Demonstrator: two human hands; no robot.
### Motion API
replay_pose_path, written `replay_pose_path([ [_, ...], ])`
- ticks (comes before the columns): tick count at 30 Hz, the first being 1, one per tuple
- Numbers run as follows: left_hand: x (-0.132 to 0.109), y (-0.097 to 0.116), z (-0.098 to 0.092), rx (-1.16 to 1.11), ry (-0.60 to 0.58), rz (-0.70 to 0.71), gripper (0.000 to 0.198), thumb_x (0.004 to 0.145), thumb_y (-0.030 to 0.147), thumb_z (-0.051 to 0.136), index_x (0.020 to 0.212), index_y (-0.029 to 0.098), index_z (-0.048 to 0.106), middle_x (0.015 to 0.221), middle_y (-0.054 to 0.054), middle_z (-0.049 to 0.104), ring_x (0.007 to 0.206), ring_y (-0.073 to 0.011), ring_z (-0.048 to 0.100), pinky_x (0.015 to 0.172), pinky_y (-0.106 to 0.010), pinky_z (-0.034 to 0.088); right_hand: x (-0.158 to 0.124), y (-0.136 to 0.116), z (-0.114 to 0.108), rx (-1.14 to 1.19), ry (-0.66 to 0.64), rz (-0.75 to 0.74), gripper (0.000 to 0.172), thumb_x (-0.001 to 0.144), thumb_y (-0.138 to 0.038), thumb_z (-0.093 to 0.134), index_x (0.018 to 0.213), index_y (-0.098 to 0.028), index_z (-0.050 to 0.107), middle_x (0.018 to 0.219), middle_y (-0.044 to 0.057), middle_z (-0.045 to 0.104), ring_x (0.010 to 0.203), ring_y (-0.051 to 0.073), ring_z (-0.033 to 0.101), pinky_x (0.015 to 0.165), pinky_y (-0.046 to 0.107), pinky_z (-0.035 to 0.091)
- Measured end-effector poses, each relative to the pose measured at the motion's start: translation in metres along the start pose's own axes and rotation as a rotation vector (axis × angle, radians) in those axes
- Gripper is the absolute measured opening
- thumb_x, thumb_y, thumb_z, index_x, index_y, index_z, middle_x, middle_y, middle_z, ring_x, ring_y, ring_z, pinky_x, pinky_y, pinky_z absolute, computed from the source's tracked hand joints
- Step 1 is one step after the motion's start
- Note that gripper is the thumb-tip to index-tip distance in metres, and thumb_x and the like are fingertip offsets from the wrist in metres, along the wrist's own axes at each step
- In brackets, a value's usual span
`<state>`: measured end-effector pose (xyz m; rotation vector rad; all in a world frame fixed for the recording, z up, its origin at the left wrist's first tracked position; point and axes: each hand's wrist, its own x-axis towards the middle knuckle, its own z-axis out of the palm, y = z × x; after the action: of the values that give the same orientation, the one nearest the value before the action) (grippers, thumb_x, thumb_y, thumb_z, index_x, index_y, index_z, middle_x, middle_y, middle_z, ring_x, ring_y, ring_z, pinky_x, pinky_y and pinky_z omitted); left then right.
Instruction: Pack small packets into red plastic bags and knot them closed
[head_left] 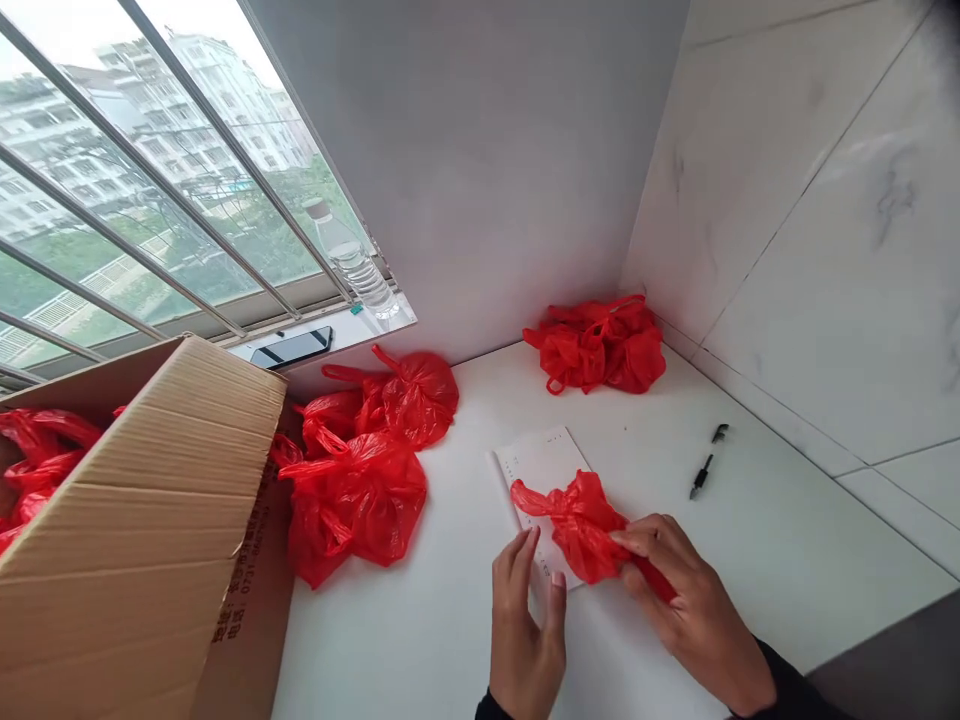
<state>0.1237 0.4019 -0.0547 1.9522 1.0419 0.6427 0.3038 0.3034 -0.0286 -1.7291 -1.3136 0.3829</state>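
Note:
A crumpled red plastic bag is held by my right hand, whose thumb and fingers pinch its right end. The bag's twisted handle points left, over an open notepad with small marks on its page. Just left of the bag, my left hand holds nothing. Its fingers and thumb are spread, near the notepad's lower edge. What the bag contains, if anything, is hidden.
Several red bags lie beside a cardboard box holding more red plastic. Another red bag pile sits in the far corner. A black pen lies at right. A water bottle and phone rest on the sill.

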Motion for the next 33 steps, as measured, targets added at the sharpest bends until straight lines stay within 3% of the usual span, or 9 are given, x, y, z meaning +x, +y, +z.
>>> replay_pose_path([
  [3,0.001,0.022,-0.008,-0.151,0.004,-0.165,0.029,0.100,0.043,0.049,0.121,0.026,0.059,0.122,-0.008,0.061,0.112,-0.0219,0.058,0.097,-0.043,0.050,-0.022,-0.011,0.012,0.041,-0.090,0.010,0.026,0.102,-0.019,0.047,0.123,-0.032,0.053,0.108,0.003,0.055,0.105,0.020,0.054,0.089,0.035,0.052],
  [7,-0.008,0.036,-0.010,-0.283,-0.020,-0.318,0.027,0.098,0.050,0.048,0.103,0.024,0.054,0.101,-0.003,0.061,0.086,-0.0175,0.058,0.081,-0.037,0.049,-0.032,-0.024,0.021,0.088,-0.125,0.079,0.026,0.102,-0.019,0.048,0.123,-0.032,0.052,0.111,0.003,0.057,0.107,0.019,0.056,0.094,0.037,0.050],
  [12,-0.015,0.032,-0.008,-0.321,-0.053,-0.335,0.024,0.096,0.047,0.055,0.102,0.024,0.056,0.104,-0.002,0.062,0.093,-0.0177,0.058,0.085,-0.035,0.047,-0.024,-0.035,0.013,0.200,-0.270,0.170,0.029,0.101,-0.024,0.052,0.128,-0.035,0.052,0.117,-0.001,0.060,0.109,0.014,0.061,0.094,0.028,0.052],
  [17,-0.010,0.027,-0.009,-0.336,-0.035,-0.270,0.018,0.100,0.040,0.051,0.101,0.024,0.059,0.103,-0.002,0.062,0.094,-0.0171,0.058,0.087,-0.034,0.048,-0.004,-0.025,0.003,-0.016,-0.094,0.072,0.033,0.102,-0.026,0.050,0.134,-0.035,0.052,0.123,0.000,0.060,0.119,0.018,0.054,0.101,0.033,0.049],
  [20,-0.011,0.029,-0.009,-0.334,-0.040,-0.222,0.016,0.100,0.037,0.052,0.105,0.024,0.061,0.106,-0.003,0.063,0.100,-0.0176,0.059,0.092,-0.034,0.048,0.010,-0.017,0.006,-0.165,-0.129,0.003,0.046,0.100,-0.029,0.053,0.145,-0.031,0.044,0.135,0.003,0.056,0.131,0.024,0.043,0.109,0.042,0.043],
  [22,-0.013,0.031,-0.011,-0.318,-0.048,-0.207,0.016,0.099,0.037,0.053,0.103,0.024,0.062,0.104,-0.003,0.065,0.099,-0.0180,0.060,0.092,-0.034,0.048,0.017,-0.014,0.008,-0.201,-0.153,-0.012,0.047,0.100,-0.027,0.054,0.145,-0.026,0.042,0.129,0.005,0.061,0.126,0.024,0.048,0.114,0.048,0.037],
  [24,-0.015,0.032,-0.015,-0.289,-0.036,-0.212,0.017,0.099,0.038,0.054,0.100,0.023,0.063,0.100,-0.003,0.066,0.097,-0.0185,0.060,0.091,-0.034,0.048,0.021,-0.014,0.007,-0.194,-0.148,-0.007,0.034,0.100,-0.023,0.052,0.134,-0.025,0.052,0.112,0.003,0.067,0.113,0.022,0.056,0.115,0.050,0.034],
  [29,-0.014,0.032,-0.032,-0.229,0.091,-0.281,0.020,0.096,0.041,0.057,0.091,0.023,0.062,0.089,-0.001,0.066,0.089,-0.0187,0.062,0.082,-0.030,0.048,0.021,-0.018,-0.010,-0.078,-0.081,0.168,0.008,0.096,-0.024,0.055,0.099,-0.027,0.063,0.085,-0.001,0.064,0.081,0.018,0.058,0.077,0.037,0.050],
  [33,-0.011,0.033,-0.038,-0.224,0.130,-0.268,0.018,0.097,0.038,0.055,0.095,0.023,0.063,0.094,-0.002,0.066,0.091,-0.0192,0.063,0.084,-0.031,0.051,0.015,-0.021,-0.014,-0.075,-0.151,0.253,0.009,0.094,-0.024,0.053,0.094,-0.026,0.062,0.081,-0.001,0.062,0.077,0.019,0.058,0.074,0.037,0.050],
])
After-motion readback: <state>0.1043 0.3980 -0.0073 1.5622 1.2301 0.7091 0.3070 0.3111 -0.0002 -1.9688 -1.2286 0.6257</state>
